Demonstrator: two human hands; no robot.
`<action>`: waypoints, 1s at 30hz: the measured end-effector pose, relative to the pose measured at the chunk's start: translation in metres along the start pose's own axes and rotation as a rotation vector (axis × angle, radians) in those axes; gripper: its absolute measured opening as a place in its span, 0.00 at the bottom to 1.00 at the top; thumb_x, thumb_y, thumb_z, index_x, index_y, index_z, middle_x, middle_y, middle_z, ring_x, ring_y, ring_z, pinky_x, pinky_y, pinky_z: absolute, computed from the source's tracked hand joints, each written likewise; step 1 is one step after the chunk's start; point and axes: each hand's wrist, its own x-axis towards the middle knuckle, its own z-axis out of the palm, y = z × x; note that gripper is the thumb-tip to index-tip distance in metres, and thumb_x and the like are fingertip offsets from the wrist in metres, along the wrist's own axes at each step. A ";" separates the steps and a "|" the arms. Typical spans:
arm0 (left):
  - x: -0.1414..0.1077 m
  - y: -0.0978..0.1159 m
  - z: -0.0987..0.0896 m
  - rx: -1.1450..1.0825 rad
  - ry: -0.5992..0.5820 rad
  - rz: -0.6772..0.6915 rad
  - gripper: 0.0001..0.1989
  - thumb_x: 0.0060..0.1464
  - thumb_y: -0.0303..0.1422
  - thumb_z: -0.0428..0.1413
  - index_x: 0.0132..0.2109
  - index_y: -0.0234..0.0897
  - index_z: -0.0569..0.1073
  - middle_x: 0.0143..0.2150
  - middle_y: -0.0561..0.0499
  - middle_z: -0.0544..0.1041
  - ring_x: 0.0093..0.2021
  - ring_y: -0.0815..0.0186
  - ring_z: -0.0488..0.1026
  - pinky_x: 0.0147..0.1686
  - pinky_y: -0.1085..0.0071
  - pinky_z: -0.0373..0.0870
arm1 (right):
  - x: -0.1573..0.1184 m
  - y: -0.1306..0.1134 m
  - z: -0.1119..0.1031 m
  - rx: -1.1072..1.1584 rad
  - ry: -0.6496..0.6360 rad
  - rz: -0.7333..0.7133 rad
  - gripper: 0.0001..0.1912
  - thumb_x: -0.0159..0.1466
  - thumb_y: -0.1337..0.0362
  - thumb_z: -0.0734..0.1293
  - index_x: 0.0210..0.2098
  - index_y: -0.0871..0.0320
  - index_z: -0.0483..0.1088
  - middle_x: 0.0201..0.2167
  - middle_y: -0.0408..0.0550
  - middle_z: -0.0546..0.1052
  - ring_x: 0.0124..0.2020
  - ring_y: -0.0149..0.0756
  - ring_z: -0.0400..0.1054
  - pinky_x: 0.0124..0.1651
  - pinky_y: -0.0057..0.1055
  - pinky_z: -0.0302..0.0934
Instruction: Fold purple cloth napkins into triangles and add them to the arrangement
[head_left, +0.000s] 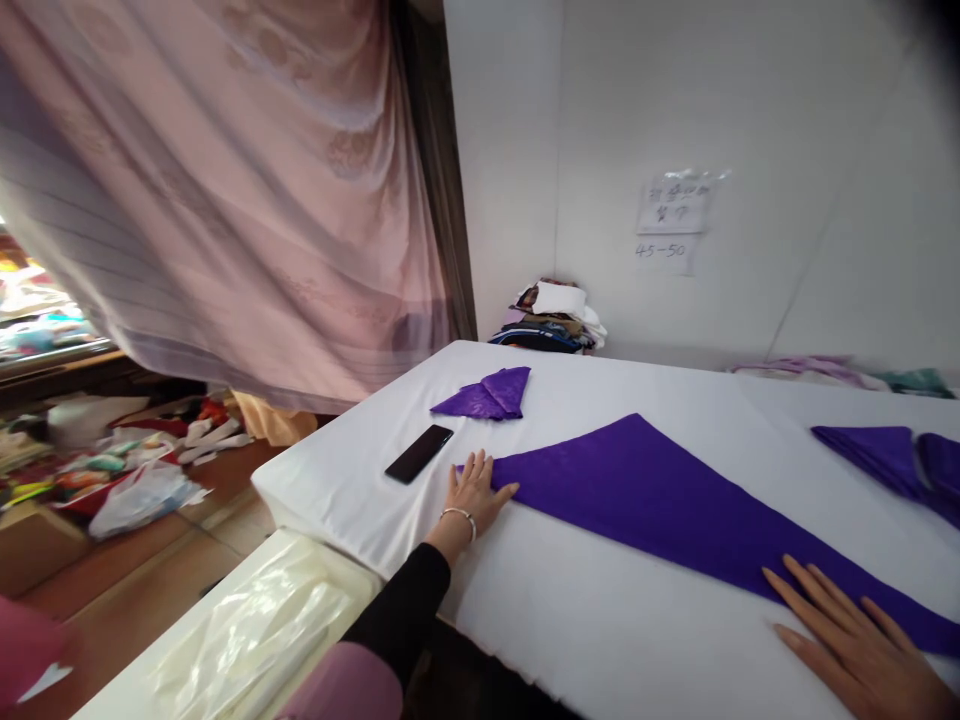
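Note:
A large piece of purple fabric lies flat on the white-covered table, long and pointed at its left end with a peak at the top. My left hand, with a bracelet at the wrist, rests on its left tip, fingers spread. Toward the right end, my right hand lies with fingers apart, its fingertips on the lower edge of the cloth. Neither hand grips anything. A folded purple cloth sits beyond my left hand, and a dark phone lies just left of that hand.
More folded purple cloth lies at the right. A pile of clothes stands behind the table by the wall. A pink curtain hangs at left, above a cluttered floor. Plastic-wrapped material is at the near left.

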 end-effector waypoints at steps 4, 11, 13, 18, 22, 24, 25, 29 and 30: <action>0.003 0.058 0.003 -0.074 -0.009 0.293 0.41 0.53 0.58 0.33 0.64 0.35 0.50 0.67 0.44 0.46 0.67 0.56 0.38 0.62 0.49 0.34 | 0.009 -0.019 -0.024 -0.050 -0.162 0.038 0.32 0.59 0.44 0.57 0.61 0.41 0.51 0.62 0.42 0.54 0.62 0.50 0.46 0.58 0.55 0.49; 0.013 0.109 0.028 -0.122 -0.102 0.543 0.39 0.53 0.58 0.32 0.64 0.40 0.50 0.68 0.47 0.45 0.67 0.55 0.37 0.61 0.46 0.34 | 0.016 -0.034 -0.046 0.022 -0.250 0.094 0.30 0.61 0.44 0.55 0.61 0.41 0.49 0.64 0.41 0.50 0.64 0.47 0.40 0.62 0.54 0.41; 0.017 0.109 0.033 -0.114 -0.124 0.528 0.39 0.53 0.58 0.32 0.64 0.40 0.50 0.67 0.47 0.45 0.67 0.55 0.38 0.61 0.45 0.34 | 0.019 -0.037 -0.051 0.048 -0.284 0.119 0.29 0.62 0.45 0.54 0.62 0.42 0.48 0.64 0.41 0.49 0.64 0.46 0.39 0.62 0.54 0.39; 0.017 0.109 0.030 -0.080 -0.131 0.526 0.38 0.53 0.57 0.32 0.64 0.40 0.49 0.67 0.49 0.45 0.67 0.56 0.37 0.62 0.46 0.34 | 0.053 -0.073 -0.076 0.123 -0.305 0.086 0.31 0.63 0.45 0.53 0.63 0.46 0.46 0.65 0.44 0.45 0.65 0.46 0.35 0.63 0.54 0.31; 0.016 0.113 0.022 -0.029 -0.152 0.505 0.39 0.53 0.58 0.33 0.64 0.38 0.50 0.67 0.48 0.45 0.66 0.54 0.38 0.61 0.46 0.36 | 0.102 -0.125 -0.083 0.234 -0.373 -0.021 0.33 0.64 0.44 0.50 0.63 0.51 0.46 0.65 0.46 0.43 0.66 0.44 0.34 0.64 0.49 0.29; 0.016 0.113 0.021 -0.018 -0.146 0.513 0.38 0.53 0.57 0.34 0.64 0.38 0.50 0.67 0.48 0.45 0.66 0.55 0.39 0.62 0.46 0.37 | 0.127 -0.146 -0.078 0.275 -0.412 -0.066 0.35 0.63 0.42 0.49 0.64 0.54 0.46 0.66 0.49 0.43 0.66 0.44 0.34 0.64 0.49 0.28; 0.017 0.113 0.021 -0.012 -0.142 0.517 0.38 0.54 0.57 0.34 0.64 0.38 0.50 0.67 0.48 0.45 0.66 0.55 0.39 0.62 0.47 0.37 | 0.138 -0.152 -0.074 0.294 -0.422 -0.081 0.36 0.63 0.42 0.49 0.64 0.55 0.46 0.66 0.49 0.42 0.66 0.44 0.33 0.64 0.48 0.28; 0.020 0.111 0.026 0.009 -0.130 0.525 0.36 0.55 0.55 0.35 0.64 0.40 0.50 0.67 0.49 0.46 0.66 0.55 0.39 0.62 0.47 0.37 | 0.165 -0.151 -0.056 0.291 -0.435 -0.094 0.38 0.63 0.41 0.47 0.64 0.60 0.46 0.66 0.52 0.44 0.65 0.45 0.35 0.64 0.47 0.29; 0.021 0.111 0.027 0.011 -0.126 0.526 0.36 0.55 0.55 0.35 0.64 0.40 0.49 0.67 0.49 0.46 0.66 0.55 0.39 0.62 0.47 0.37 | 0.166 -0.142 -0.054 0.275 -0.434 -0.087 0.38 0.63 0.41 0.48 0.64 0.60 0.47 0.65 0.52 0.45 0.65 0.46 0.35 0.64 0.47 0.29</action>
